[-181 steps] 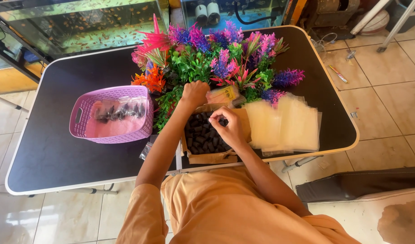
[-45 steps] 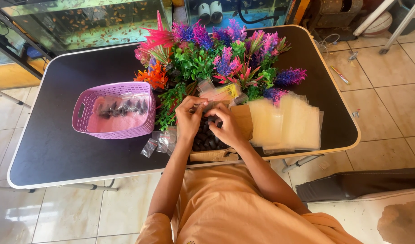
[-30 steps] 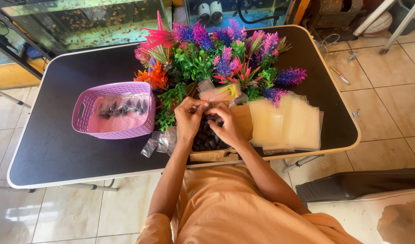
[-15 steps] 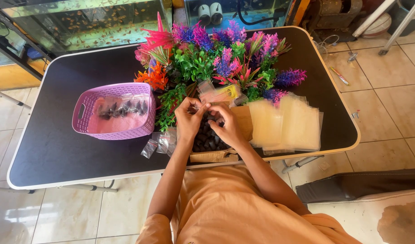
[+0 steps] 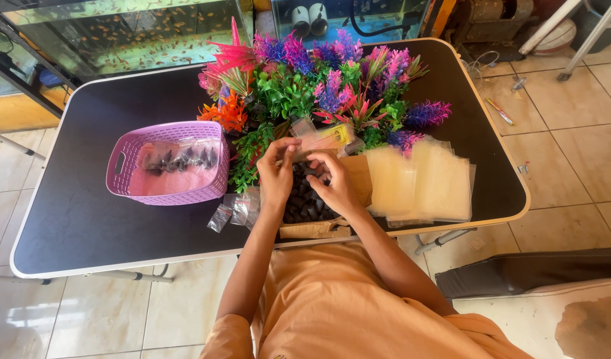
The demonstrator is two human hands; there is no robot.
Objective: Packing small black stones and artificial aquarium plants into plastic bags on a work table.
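A pink woven plastic basket sits left on the black bench. The left hand and right hand seem to pinch a small clear packet over the cardboard box of dark pebbles; a loose pinch could drop it among them.

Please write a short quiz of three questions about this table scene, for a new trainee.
1. True or false: the pink plastic lattice basket stands to the right of the stack of clear plastic bags.
2. What fills the brown cardboard box under the left hand and right hand?
A. small black pieces
B. water
C. coins
3. What lies behind the box, in many colours?

Key:
1. False.
2. A.
3. A heap of artificial plastic plants.
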